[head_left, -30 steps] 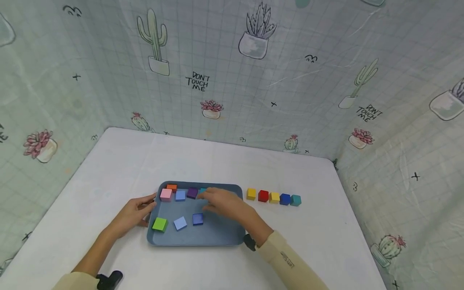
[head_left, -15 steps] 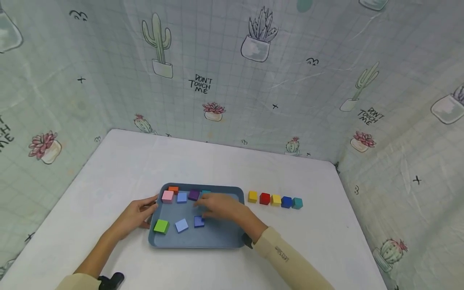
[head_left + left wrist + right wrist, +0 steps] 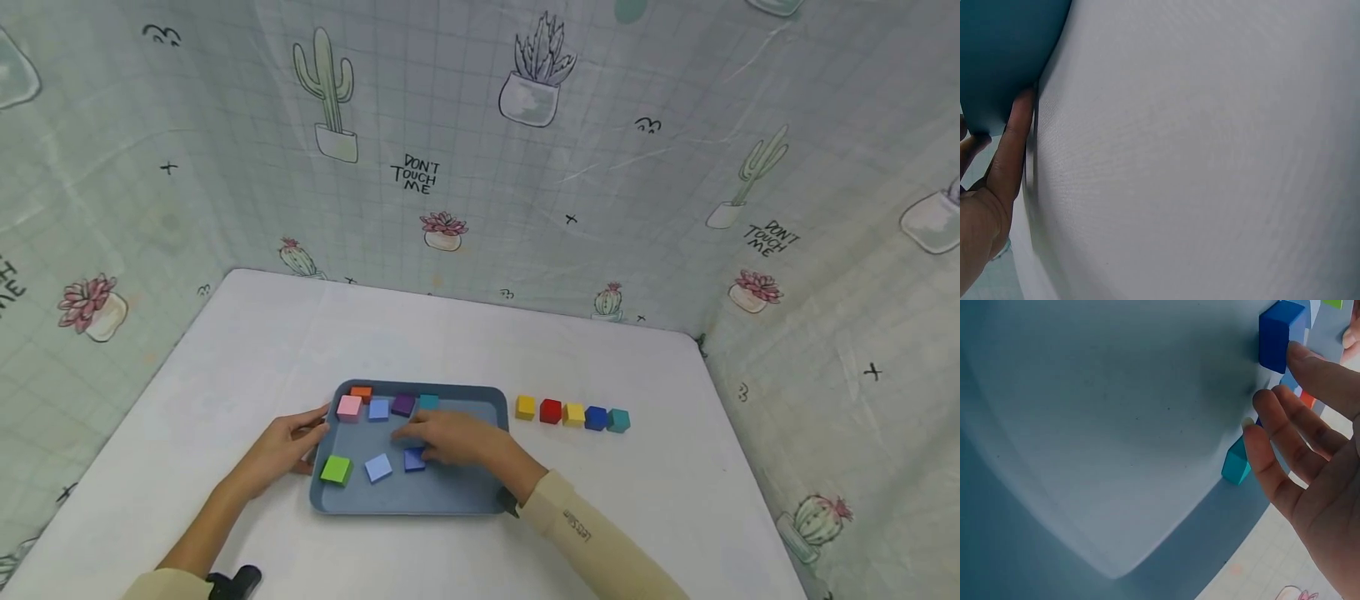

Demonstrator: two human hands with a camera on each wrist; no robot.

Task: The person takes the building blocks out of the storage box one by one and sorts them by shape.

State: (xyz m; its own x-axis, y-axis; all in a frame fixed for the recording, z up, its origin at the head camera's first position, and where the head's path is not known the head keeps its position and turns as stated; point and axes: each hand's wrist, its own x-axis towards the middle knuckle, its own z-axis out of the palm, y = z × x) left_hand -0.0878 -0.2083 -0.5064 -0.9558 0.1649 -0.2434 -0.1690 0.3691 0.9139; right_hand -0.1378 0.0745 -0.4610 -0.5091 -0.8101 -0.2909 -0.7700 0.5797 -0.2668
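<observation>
A blue-grey tray [image 3: 465, 493] stands on the white table. My left hand [image 3: 281, 446] holds its left end; in the left wrist view, the fingers [image 3: 1013, 150] lie against the tray's outer wall. Over the tray's middle, my right hand [image 3: 453, 438] has its fingers apart. In the right wrist view, its thumb [image 3: 1319, 372] is right at the side of a dark blue cube [image 3: 1274, 339]. A light blue cube [image 3: 378, 468] and a green cube [image 3: 337, 471] lie left of that one. Along the far side sit pink [image 3: 349, 408], orange [image 3: 362, 393], blue [image 3: 378, 409], purple [image 3: 403, 404] and teal [image 3: 428, 402] cubes.
Right of the tray, a row of cubes stands on the table: yellow [image 3: 525, 407], red [image 3: 551, 411], another yellow [image 3: 573, 415], dark blue [image 3: 596, 417] and teal [image 3: 618, 420]. A cactus-print cloth [image 3: 480, 192] closes off the back and sides.
My right hand has moved from the far row of cubes toward the near side, its thumb coming to the dark blue cube. The left hand stays at the tray's left end.
</observation>
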